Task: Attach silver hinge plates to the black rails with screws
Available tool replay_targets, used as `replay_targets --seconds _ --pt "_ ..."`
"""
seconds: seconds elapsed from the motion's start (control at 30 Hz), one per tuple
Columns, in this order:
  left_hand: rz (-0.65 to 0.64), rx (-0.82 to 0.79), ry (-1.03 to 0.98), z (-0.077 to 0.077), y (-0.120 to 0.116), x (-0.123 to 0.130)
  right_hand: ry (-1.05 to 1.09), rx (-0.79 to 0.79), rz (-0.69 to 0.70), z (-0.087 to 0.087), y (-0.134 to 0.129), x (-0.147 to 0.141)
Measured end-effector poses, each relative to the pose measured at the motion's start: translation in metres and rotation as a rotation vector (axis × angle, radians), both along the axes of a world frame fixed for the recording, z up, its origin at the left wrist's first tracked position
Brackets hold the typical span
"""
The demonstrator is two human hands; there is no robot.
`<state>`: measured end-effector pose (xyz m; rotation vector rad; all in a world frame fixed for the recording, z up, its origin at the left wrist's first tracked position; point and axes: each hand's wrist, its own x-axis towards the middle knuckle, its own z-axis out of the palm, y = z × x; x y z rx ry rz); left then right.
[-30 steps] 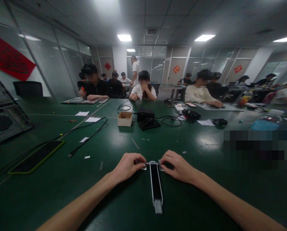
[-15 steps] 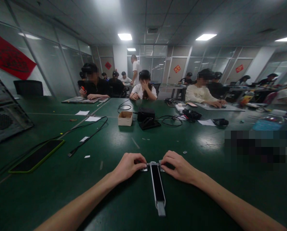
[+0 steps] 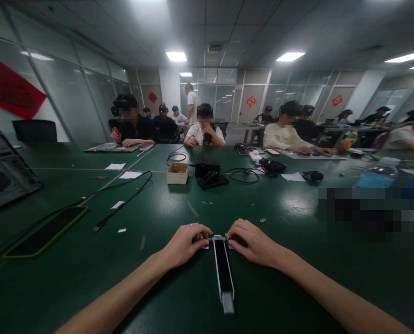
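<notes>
A long, narrow piece with a black top and pale metal rim (image 3: 223, 269) lies on the green table, a flat silver tab (image 3: 228, 304) sticking out of its near end. Small metal parts sit on both sides of its far end. My left hand (image 3: 188, 241) has its thumb and fingers closed on the metal part at the left side. On the opposite side, my right hand (image 3: 251, 242) pinches the matching part. The fingertips partly cover both of these parts. Both forearms reach in from the bottom of the view.
A phone with a green edge (image 3: 47, 232) and a black cable (image 3: 123, 202) lie to the left. Ahead stand a small open box (image 3: 177, 174) and a black device (image 3: 208, 169). Two small rings (image 3: 263, 220) rest beyond my right hand. Several people sit across the table.
The view has turned slightly, so most things appear a little further left. Both hands stay at the far end of the narrow piece, with their fingers shifted only slightly.
</notes>
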<state>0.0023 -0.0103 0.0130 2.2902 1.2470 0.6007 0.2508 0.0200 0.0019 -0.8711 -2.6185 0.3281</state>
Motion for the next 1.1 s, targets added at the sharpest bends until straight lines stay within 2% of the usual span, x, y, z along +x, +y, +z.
replay_targets --seconds 0.2,0.3,0.4,0.5,0.6,0.7,0.8,0.9,1.1 --pt "-0.032 0.014 -0.006 -0.002 0.002 -0.005 -0.029 -0.014 -0.007 0.007 0.0 -0.001" --pt "-0.053 0.029 0.007 0.001 0.001 -0.006 -0.026 0.04 -0.022 0.012 0.009 0.011" --pt "-0.057 0.046 0.024 0.001 0.001 -0.006 -0.063 0.121 -0.164 0.016 0.025 0.033" --pt "-0.041 0.08 0.045 -0.002 0.002 -0.007 -0.213 0.079 -0.324 0.019 0.041 0.058" --pt "-0.025 0.124 0.062 -0.007 0.003 -0.008 -0.325 -0.01 -0.367 0.019 0.05 0.074" --pt "-0.014 0.16 0.092 -0.008 0.004 -0.009 -0.348 -0.045 -0.366 0.018 0.054 0.08" --pt "-0.012 0.203 0.115 -0.007 0.003 -0.01 -0.327 -0.037 -0.379 0.018 0.054 0.079" --pt "-0.012 0.233 0.131 -0.007 0.004 -0.009 -0.219 -0.034 -0.368 0.018 0.049 0.069" --pt "-0.007 0.235 0.176 -0.006 0.003 -0.007 -0.012 -0.153 -0.212 0.019 0.02 0.026"
